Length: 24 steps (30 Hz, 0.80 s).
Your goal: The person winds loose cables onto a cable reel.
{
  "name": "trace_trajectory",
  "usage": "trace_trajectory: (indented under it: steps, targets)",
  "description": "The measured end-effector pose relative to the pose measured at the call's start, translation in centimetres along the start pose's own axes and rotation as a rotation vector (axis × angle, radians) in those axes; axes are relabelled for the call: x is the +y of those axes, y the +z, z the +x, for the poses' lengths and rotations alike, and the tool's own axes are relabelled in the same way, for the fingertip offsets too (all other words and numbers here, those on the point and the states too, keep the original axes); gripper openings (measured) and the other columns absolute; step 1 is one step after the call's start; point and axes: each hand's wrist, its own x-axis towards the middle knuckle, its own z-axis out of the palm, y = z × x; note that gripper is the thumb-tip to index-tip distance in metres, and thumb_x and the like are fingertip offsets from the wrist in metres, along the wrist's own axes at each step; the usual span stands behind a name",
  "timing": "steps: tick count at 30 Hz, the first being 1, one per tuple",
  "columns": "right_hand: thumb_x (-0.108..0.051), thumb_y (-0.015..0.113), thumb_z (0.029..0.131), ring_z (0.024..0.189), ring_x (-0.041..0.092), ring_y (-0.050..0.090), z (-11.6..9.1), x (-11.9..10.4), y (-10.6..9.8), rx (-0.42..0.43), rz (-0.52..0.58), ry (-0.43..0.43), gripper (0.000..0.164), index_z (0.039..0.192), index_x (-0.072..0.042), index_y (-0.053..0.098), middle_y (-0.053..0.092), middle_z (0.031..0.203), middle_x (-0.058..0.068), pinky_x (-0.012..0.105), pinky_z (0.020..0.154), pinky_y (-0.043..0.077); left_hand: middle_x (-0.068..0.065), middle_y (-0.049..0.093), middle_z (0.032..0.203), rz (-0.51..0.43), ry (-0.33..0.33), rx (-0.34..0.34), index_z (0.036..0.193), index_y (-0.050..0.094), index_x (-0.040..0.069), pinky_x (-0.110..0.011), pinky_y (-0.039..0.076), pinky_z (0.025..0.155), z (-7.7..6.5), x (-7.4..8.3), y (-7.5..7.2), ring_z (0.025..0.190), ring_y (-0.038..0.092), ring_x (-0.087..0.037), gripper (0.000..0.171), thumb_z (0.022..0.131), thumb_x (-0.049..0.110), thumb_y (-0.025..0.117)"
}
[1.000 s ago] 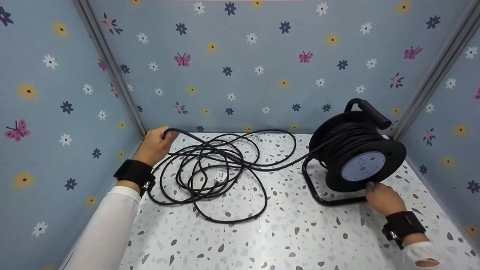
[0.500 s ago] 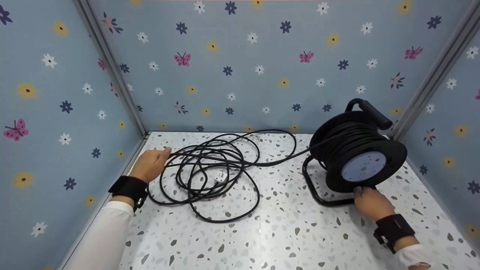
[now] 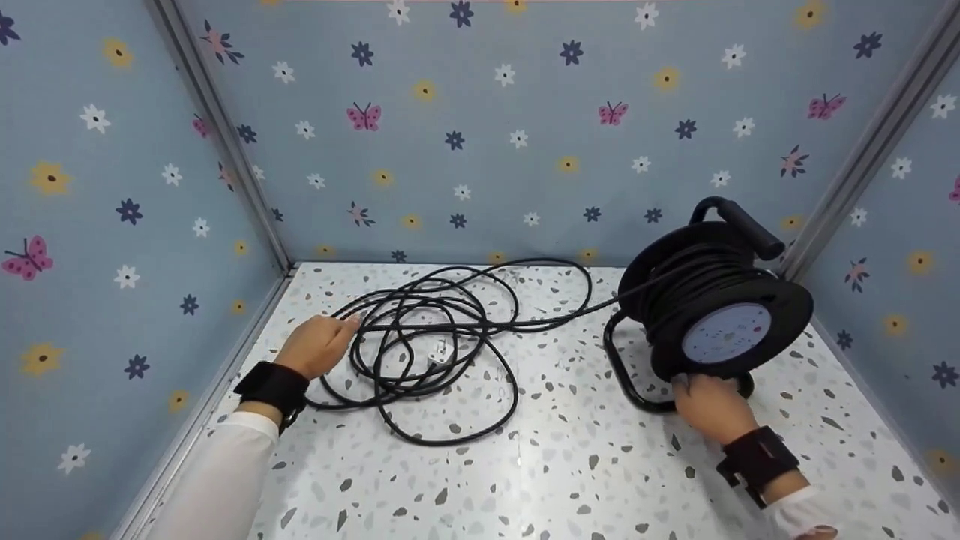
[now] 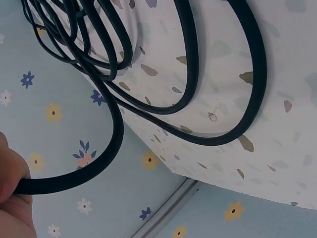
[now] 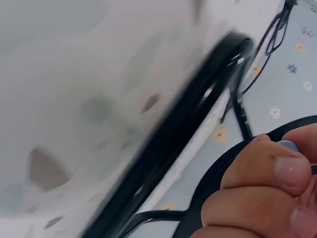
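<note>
Left grip [image 3: 319,345] is pinching the cable [image 4: 117,124], right grip [image 3: 712,405] holding the reel's [image 3: 726,334] small knob [image 5: 288,145]. Loose loops [image 3: 484,327] are lying crossed, so pulling hard could snag them.

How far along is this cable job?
Looks partway, if it's being wound up. Done: turns of cable sit on the reel. In hand: the left hand holds loose cable; the right hand grips at the reel's lower edge. Remaining: loops and plug on the floor.
</note>
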Motion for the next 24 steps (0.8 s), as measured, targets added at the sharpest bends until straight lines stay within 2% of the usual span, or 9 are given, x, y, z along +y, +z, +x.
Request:
trace_trajectory:
  steps: [2, 3, 6, 9, 14, 16, 21, 24]
  targets:
    - [-0.025, 0.035, 0.115, 0.070, 0.035, 0.067, 0.1, -0.8, -0.3, -0.021, 0.037, 0.039, 0.047, 0.087, -0.005, 0.067, 0.062, 0.072, 0.010, 0.068, 0.071, 0.053, 0.008, 0.024, 0.056, 0.000, 0.011, -0.016, 0.060, 0.032, 0.021, -0.031, 0.025, 0.059, 0.1, 0.3, 0.4, 0.053, 0.023, -0.013, 0.061, 0.118, 0.036, 0.043]
    - [-0.031, 0.033, 0.117, 0.071, 0.032, 0.066, 0.1, -1.2, -0.4, -0.027, 0.080, 0.085, 0.051, 0.084, -0.009, 0.066, 0.061, 0.072, 0.009, 0.066, 0.073, 0.053, 0.008, 0.023, 0.056, 0.003, 0.018, -0.022, 0.060, 0.032, 0.021, -0.031, 0.024, 0.059, 0.1, 0.5, 0.6, 0.053, 0.023, -0.013, 0.061, 0.118, 0.037, 0.043]
    - [-0.035, 0.033, 0.117, 0.066, 0.028, 0.060, 0.2, -2.2, -0.9, -0.040, 0.113, 0.106, 0.051, 0.080, -0.011, 0.060, 0.055, 0.070, 0.008, 0.057, 0.068, 0.054, 0.008, 0.023, 0.056, 0.014, 0.032, -0.037, 0.060, 0.032, 0.022, -0.031, 0.024, 0.059, 0.2, 1.0, 1.1, 0.053, 0.022, -0.013, 0.061, 0.118, 0.037, 0.043]
    - [-0.035, 0.034, 0.117, 0.063, 0.026, 0.057, 0.2, -3.0, -1.3, -0.013, 0.107, 0.099, 0.050, 0.078, -0.013, 0.056, 0.053, 0.068, 0.006, 0.050, 0.064, 0.050, 0.008, 0.024, 0.056, 0.046, 0.054, -0.044, 0.061, 0.033, 0.022, -0.032, 0.027, 0.061, 0.3, 1.4, 1.6, 0.053, 0.023, -0.013, 0.060, 0.118, 0.036, 0.043]
    - [-0.038, 0.034, 0.117, 0.065, 0.026, 0.059, 0.3, -4.1, -1.9, 0.013, 0.143, 0.097, 0.050, 0.077, -0.015, 0.054, 0.052, 0.068, 0.005, 0.048, 0.066, 0.050, 0.009, 0.026, 0.056, 0.063, 0.090, -0.063, 0.060, 0.033, 0.023, -0.032, 0.030, 0.061, 0.5, 2.3, 2.3, 0.053, 0.025, -0.012, 0.060, 0.118, 0.037, 0.043]
    - [-0.040, 0.034, 0.117, 0.061, 0.024, 0.059, 0.5, -4.4, -2.2, 0.015, 0.175, 0.103, 0.051, 0.077, -0.014, 0.053, 0.054, 0.067, 0.006, 0.046, 0.065, 0.050, 0.009, 0.025, 0.056, 0.057, 0.106, -0.072, 0.061, 0.033, 0.023, -0.032, 0.032, 0.062, 0.6, 2.6, 2.6, 0.053, 0.026, -0.012, 0.060, 0.118, 0.037, 0.042]
    - [-0.040, 0.035, 0.117, 0.059, 0.024, 0.059, 0.7, -5.1, -3.1, 0.061, 0.193, 0.078, 0.054, 0.074, -0.014, 0.052, 0.056, 0.066, 0.006, 0.049, 0.068, 0.051, 0.009, 0.024, 0.056, 0.042, 0.115, -0.099, 0.061, 0.033, 0.024, -0.031, 0.031, 0.062, 0.8, 3.7, 3.3, 0.053, 0.024, -0.011, 0.059, 0.118, 0.039, 0.041]
    - [-0.036, 0.037, 0.117, 0.065, 0.025, 0.056, 0.7, -5.5, -3.5, 0.104, 0.193, 0.047, 0.053, 0.071, -0.014, 0.050, 0.054, 0.067, 0.005, 0.049, 0.070, 0.050, 0.010, 0.023, 0.056, 0.036, 0.126, -0.118, 0.060, 0.032, 0.024, -0.029, 0.026, 0.060, 0.9, 4.4, 3.9, 0.052, 0.021, -0.010, 0.060, 0.118, 0.038, 0.041]
